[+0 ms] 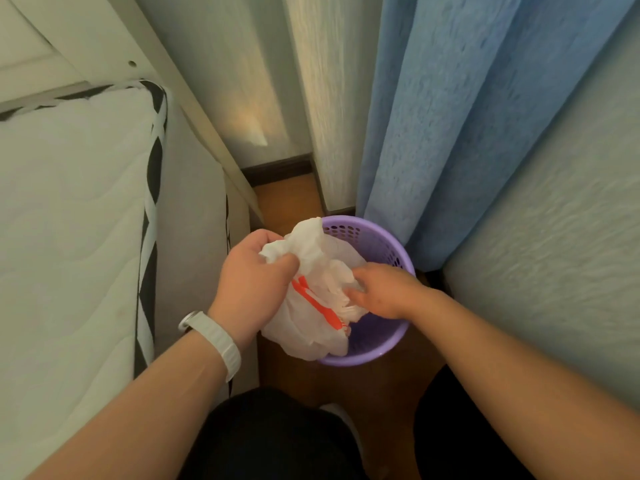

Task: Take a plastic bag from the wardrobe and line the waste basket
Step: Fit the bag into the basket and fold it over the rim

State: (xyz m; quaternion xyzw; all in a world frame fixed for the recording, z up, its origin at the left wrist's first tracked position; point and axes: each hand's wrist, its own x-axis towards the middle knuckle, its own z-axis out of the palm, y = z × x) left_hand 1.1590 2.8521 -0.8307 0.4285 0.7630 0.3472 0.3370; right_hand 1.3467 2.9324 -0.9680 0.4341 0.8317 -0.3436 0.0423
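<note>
Two hands at work, centre frame. Left hand (249,275) clenched round upper bunch of plastic bag (311,327); right hand (384,289) pinching its crumpled right side. Plastic bag partly inside purple waste basket (377,240), draped over lower-left rim. Blue curtain (450,133) just beside, upper right; mattress (69,237) at left.

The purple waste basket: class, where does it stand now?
In the head view the waste basket stands on the wooden floor right of centre, at the foot of the blue curtain, with the mattress to its left.
</note>
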